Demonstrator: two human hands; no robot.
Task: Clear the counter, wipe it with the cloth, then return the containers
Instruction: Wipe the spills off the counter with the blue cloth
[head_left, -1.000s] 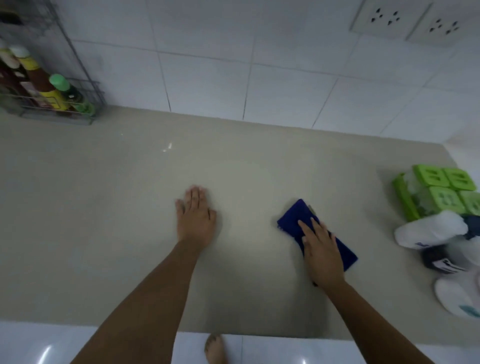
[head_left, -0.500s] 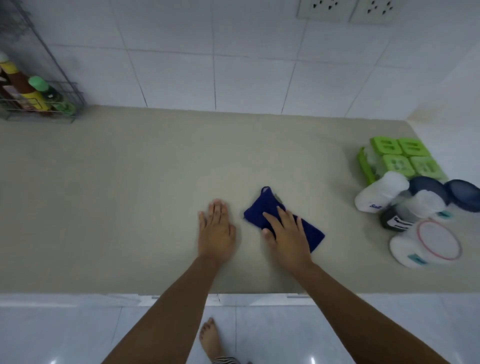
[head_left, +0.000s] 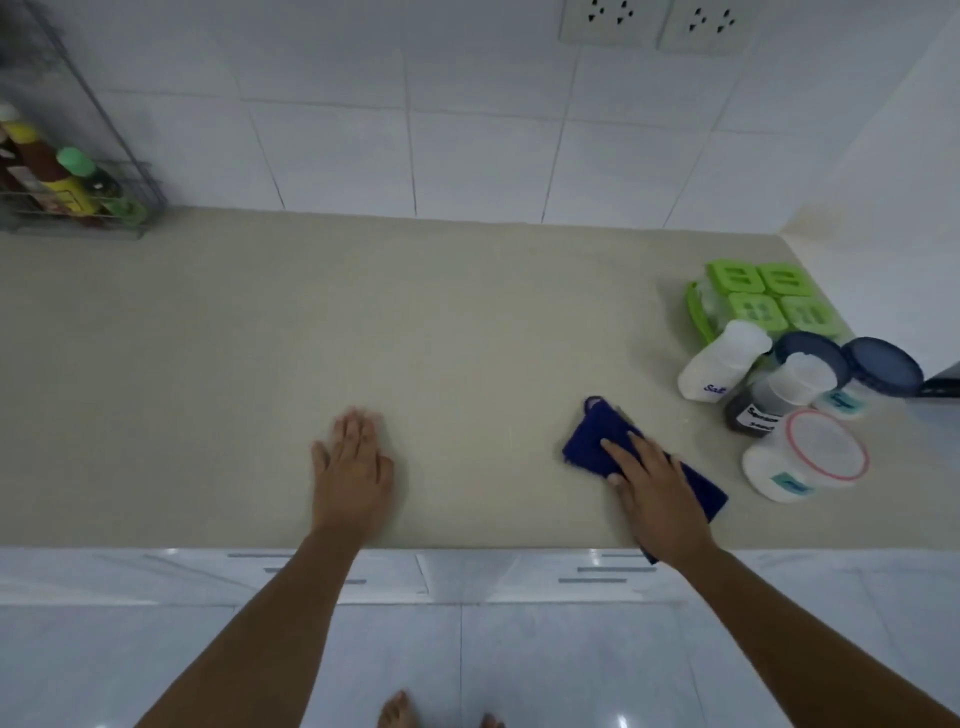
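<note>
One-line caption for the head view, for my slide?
Right hand presses blue cloth on counter; left hand flat; containers grouped right.

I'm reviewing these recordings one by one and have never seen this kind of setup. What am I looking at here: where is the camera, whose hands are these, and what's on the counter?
There is no machine: a person works with bare hands, and the single wide-angle camera sits on their head, looking down. That is why both forearms reach in from the bottom and bare toes show on the floor.

The left hand lies flat and empty on the beige counter. The right hand presses flat on a blue cloth, with no closed grip around it.

At the right, a cluster of containers stands out of the way: a green-lidded set, white jars, dark-lidded jars. At the far left a wire rack holds bottles. Two wall sockets sit above.
</note>
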